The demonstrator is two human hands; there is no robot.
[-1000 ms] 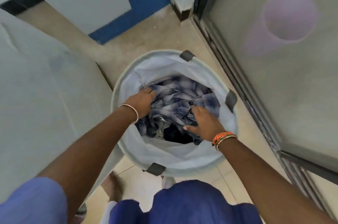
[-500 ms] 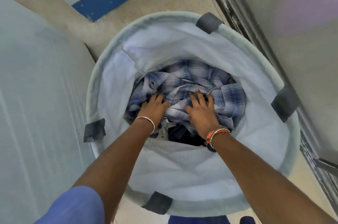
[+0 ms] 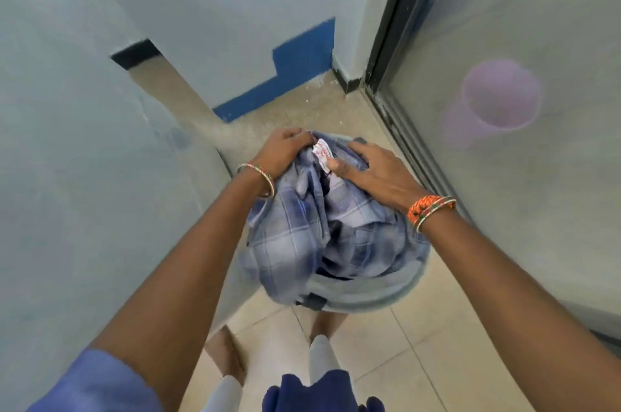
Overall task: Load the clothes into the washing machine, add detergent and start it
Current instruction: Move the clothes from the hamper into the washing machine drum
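Two hands gather one bundle: the left hand [image 3: 280, 151] curls its fingers over the far edge of the blue plaid shirt [image 3: 289, 237], while the right hand [image 3: 376, 169] clamps the cloth from the other side, fingers bent over the fabric and thumb pressed just beside the white neck label [image 3: 321, 154]. Gripping from both sides probably keeps the loose folds, and whatever darker garment hides inside them, from spilling. The bundle hangs above the pale fabric laundry hamper [image 3: 369, 290], whose rim shows beneath it on the tiled floor [image 3: 420, 344], so the load is out of the hamper and not yet in any machine. No washer drum or detergent is visible; a grey panel [image 3: 84, 193] rises on the left and a frosted sliding door [image 3: 537, 210] on the right.
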